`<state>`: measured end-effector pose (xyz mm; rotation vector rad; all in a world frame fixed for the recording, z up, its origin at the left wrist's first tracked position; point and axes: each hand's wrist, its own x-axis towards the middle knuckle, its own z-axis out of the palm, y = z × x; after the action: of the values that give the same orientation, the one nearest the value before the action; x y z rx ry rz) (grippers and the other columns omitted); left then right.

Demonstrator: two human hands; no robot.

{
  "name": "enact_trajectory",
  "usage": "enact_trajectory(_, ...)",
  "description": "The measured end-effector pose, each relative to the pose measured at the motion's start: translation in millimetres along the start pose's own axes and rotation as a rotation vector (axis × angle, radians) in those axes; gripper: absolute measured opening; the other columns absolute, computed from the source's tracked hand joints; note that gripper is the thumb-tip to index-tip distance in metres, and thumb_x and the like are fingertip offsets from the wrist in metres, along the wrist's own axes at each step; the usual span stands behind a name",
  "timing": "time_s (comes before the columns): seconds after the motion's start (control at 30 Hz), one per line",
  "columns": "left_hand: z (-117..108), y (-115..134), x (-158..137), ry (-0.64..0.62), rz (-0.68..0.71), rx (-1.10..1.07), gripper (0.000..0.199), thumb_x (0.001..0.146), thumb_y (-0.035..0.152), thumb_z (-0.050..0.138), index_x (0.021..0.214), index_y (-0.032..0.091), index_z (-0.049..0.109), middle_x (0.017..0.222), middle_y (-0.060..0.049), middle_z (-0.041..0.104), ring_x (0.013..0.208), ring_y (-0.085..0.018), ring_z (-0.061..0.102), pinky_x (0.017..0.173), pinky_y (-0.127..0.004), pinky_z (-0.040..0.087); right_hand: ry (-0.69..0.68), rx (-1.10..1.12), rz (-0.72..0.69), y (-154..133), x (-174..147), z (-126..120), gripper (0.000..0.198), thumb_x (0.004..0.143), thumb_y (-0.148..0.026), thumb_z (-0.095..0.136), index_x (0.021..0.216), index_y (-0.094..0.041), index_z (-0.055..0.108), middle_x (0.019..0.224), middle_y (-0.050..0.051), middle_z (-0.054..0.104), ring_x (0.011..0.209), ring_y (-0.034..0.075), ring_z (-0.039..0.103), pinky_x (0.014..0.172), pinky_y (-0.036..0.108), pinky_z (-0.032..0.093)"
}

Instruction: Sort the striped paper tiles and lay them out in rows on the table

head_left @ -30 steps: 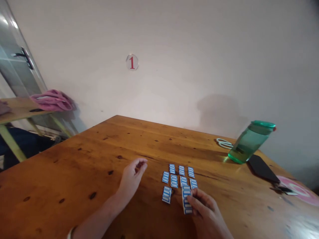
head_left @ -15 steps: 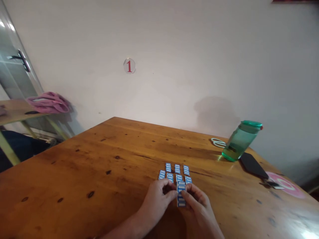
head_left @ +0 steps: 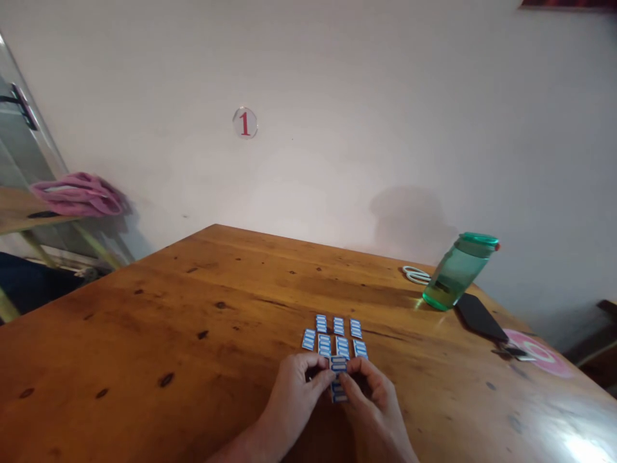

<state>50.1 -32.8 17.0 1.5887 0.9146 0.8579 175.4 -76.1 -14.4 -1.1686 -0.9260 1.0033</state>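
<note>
One card, long axis near-to-far

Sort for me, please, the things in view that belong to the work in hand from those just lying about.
Work in hand:
- blue-and-white strip, held by the left hand and right hand
- seven matching pieces just beyond

Apparently just lying about:
- green bottle
- black flat object
- pale loops
- pink disc
- pink cloth, far left
</note>
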Motion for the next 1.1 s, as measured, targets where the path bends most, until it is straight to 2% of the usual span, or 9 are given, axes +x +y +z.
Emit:
enact_trajectory(0.23, 0, 3, -3, 0.004, 0.025, 0.093, 0.023, 0.072, 0.028, 0.05, 0.065, 0.015, 0.066, 0.062, -0.003, 0.064, 0.061, -0.017, 0.054, 0.059, -0.024, 0.04, 0.019, -0.249, -0.113, -14, -6, 4, 0.029, 0.068, -0.045, 0.063, 0.062, -0.017, 0.056, 0.055, -0.001, 0.054, 0.049, 0.01, 0.043, 0.046, 0.021, 0.036)
enact_trajectory(0.37, -2, 6, -2, 0.049, 0.009, 0.079, 0.016, 0.067, 0.027, 0.054, 0.063, 0.015, 0.063, 0.06, -0.002, 0.061, 0.059, -0.016, 0.053, 0.059, -0.024, 0.04, 0.019, -0.309, -0.104, -21, -8, 9, 0.031, 0.068, -0.047, 0.062, 0.061, -0.017, 0.056, 0.055, 0.0, 0.054, 0.05, 0.011, 0.044, 0.047, 0.021, 0.036)
enact_trajectory(0.6, -5, 12, -3, 0.046, -0.011, 0.044, 0.02, 0.065, 0.034, 0.056, 0.059, 0.016, 0.061, 0.052, 0.002, 0.054, 0.053, -0.013, 0.046, 0.055, -0.023, 0.036, -0.036, -0.197, -0.097, -12, -8, 7, 0.027, 0.072, -0.042, 0.06, 0.066, -0.017, 0.056, 0.057, -0.002, 0.054, 0.05, 0.01, 0.044, 0.048, 0.02, 0.036)
enact_trajectory(0.7, -8, 11, -1, 0.007, -0.011, 0.001, 0.023, 0.066, 0.035, 0.056, 0.056, 0.015, 0.06, 0.052, 0.002, 0.054, 0.054, -0.013, 0.046, 0.055, -0.023, 0.035, -0.075, -0.066, -0.025, -6, -5, 5, 0.027, 0.071, -0.042, 0.063, 0.067, -0.017, 0.055, 0.059, -0.001, 0.056, 0.052, 0.01, 0.048, 0.05, 0.021, 0.038)
enact_trajectory(0.87, -12, 5, 4, -0.053, -0.073, -0.175, 0.032, 0.061, 0.044, 0.063, 0.052, 0.014, 0.058, 0.048, 0.002, 0.054, 0.049, -0.012, 0.047, 0.052, -0.024, 0.036, -0.124, 0.153, 0.107, -2, 1, 3, 0.032, 0.063, -0.041, 0.072, 0.062, -0.016, 0.052, 0.055, -0.003, 0.053, 0.048, 0.008, 0.045, 0.046, 0.019, 0.033)
enact_trajectory(1.0, -13, 6, 4, -0.137, -0.147, -0.389, 0.036, 0.058, 0.047, 0.068, 0.055, 0.013, 0.058, 0.049, 0.001, 0.056, 0.044, -0.01, 0.048, 0.049, -0.023, 0.038, -0.22, 0.255, 0.162, -12, -1, 3, 0.03, 0.065, -0.039, 0.071, 0.062, -0.016, 0.051, 0.055, -0.002, 0.055, 0.048, 0.007, 0.044, 0.046, 0.018, 0.028)
enact_trajectory(1.1, -14, 8, 3, -0.152, -0.16, -0.414, 0.035, 0.057, 0.046, 0.069, 0.055, 0.012, 0.058, 0.049, 0.001, 0.057, 0.043, -0.009, 0.048, 0.048, -0.023, 0.038, -0.244, 0.271, 0.166, -18, -3, 4, 0.028, 0.067, -0.037, 0.07, 0.062, -0.016, 0.052, 0.057, -0.001, 0.055, 0.051, 0.008, 0.047, 0.048, 0.019, 0.03)
